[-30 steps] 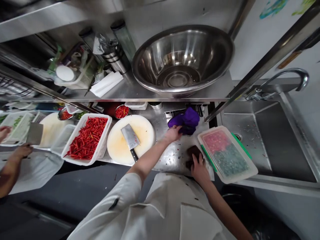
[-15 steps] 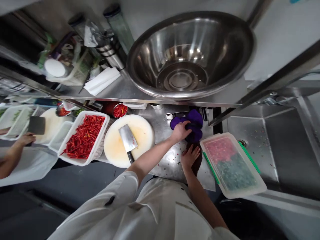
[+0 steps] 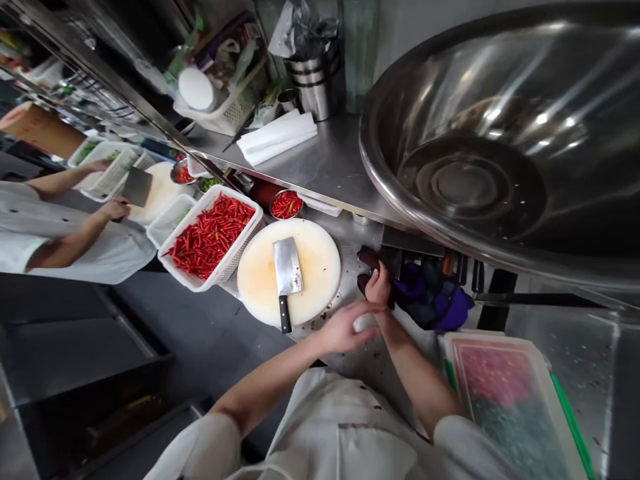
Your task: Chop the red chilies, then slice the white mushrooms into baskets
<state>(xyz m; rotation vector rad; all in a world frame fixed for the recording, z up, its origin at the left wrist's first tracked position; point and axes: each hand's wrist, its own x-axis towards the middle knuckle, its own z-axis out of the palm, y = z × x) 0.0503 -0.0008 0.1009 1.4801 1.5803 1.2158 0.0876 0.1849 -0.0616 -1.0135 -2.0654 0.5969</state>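
Observation:
My right hand (image 3: pixel 378 287) is closed on a dark brown cloth (image 3: pixel 369 257) and presses it on the steel counter (image 3: pixel 350 243), just under the shelf edge. My left hand (image 3: pixel 345 327) hovers low over the counter in front of it. Its fingers are stretched out and a little blurred, and it holds nothing. A crumpled purple cloth (image 3: pixel 440 303) lies to the right of my right hand, apart from both hands. A cleaver (image 3: pixel 287 267) rests on the round white cutting board (image 3: pixel 317 260) to the left of my hands.
A white basket of red chilies (image 3: pixel 213 233) and a small bowl of chopped chili (image 3: pixel 286 203) sit left of the board. A big steel bowl (image 3: pixel 500 153) fills the shelf above. A lidded container (image 3: pixel 500 393) lies at the right. A co-worker's hand (image 3: pixel 113 210) holds another cleaver (image 3: pixel 136 187) at far left.
My left hand let go of the purple cloth and drew back toward me. My right hand slid the brown cloth away from me and to the left. The view swung left.

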